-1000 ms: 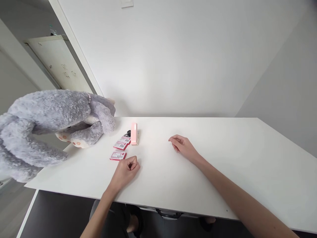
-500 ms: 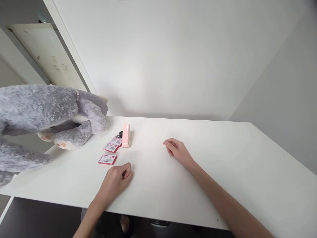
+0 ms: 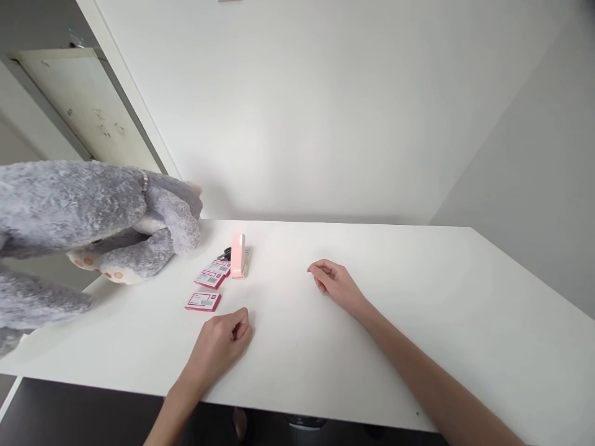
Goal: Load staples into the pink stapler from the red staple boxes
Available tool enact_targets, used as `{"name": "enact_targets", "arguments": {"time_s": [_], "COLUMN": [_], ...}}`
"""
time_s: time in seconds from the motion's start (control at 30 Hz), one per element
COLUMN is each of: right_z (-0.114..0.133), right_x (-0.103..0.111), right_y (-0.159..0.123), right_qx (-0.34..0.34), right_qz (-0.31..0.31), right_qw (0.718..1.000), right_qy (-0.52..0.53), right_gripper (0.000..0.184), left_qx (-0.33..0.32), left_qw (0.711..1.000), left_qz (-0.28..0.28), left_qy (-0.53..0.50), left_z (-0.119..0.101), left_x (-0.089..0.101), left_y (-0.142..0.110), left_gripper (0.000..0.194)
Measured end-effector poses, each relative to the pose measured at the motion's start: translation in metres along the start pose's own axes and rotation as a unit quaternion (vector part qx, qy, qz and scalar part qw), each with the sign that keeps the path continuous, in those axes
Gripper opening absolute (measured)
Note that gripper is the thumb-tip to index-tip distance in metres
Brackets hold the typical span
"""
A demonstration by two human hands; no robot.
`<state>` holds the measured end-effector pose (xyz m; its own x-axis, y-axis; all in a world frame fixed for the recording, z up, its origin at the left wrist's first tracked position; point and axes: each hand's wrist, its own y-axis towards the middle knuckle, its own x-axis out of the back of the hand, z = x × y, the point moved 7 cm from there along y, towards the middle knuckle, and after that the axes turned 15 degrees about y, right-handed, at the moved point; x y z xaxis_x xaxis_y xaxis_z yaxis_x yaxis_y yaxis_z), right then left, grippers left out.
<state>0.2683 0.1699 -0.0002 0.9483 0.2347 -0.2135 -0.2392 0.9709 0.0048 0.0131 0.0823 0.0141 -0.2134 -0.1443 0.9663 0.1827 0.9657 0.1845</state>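
My left hand rests on the white table near its front edge, curled into a loose fist with nothing visible in it. Just beyond it lies a small red-and-white box. My right hand lies further back and to the right, its fingers curled in and the thumb against them, with no object showing. A pink stapler stands left of my right hand, apart from it. Beside the stapler are more red-and-white boxes and a small black item, partly hidden.
A large grey plush toy leans over the table's left side, its feet and an arm on the tabletop. Behind the table rises a white wall. A pale cabinet stands beyond the wall's left edge.
The view has shifted very slightly. Both hands keep their curled poses on the table, and the boxes and stapler stay where they were.
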Motion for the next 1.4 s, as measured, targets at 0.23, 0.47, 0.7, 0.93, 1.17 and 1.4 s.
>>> {"name": "enact_targets", "arguments": {"time_s": [0.23,0.47,0.7,0.93,1.17,1.4], "right_z": [-0.003,-0.003,0.000,-0.002,0.000,-0.001], "right_x": [0.000,0.000,-0.002,-0.001,-0.001,0.000], "right_y": [0.002,0.002,0.002,0.003,0.004,0.007], "right_qx": [0.001,0.000,0.005,0.002,0.003,0.003], "right_qz": [0.004,0.004,0.008,0.008,0.004,0.003], "right_qw": [1.000,1.000,1.000,1.000,1.000,1.000], "right_qy": [-0.002,-0.002,-0.008,-0.006,0.001,0.006], "right_gripper": [0.035,0.036,0.037,0.032,0.034,0.036], "left_qx": [0.000,0.001,-0.040,0.005,0.081,0.067], "left_qw": [1.000,1.000,0.985,0.938,0.923,0.941], "left_qz": [0.002,-0.004,-0.145,-0.277,-0.302,-0.257], "left_qy": [0.005,0.018,0.080,0.206,0.226,0.211], "left_z": [0.000,-0.001,-0.007,0.006,0.020,0.012], "left_x": [0.000,0.002,0.021,0.038,0.029,0.011], "left_y": [-0.001,0.001,0.008,0.036,0.092,0.120], "left_gripper": [0.026,0.024,0.014,0.027,0.059,0.043]}}
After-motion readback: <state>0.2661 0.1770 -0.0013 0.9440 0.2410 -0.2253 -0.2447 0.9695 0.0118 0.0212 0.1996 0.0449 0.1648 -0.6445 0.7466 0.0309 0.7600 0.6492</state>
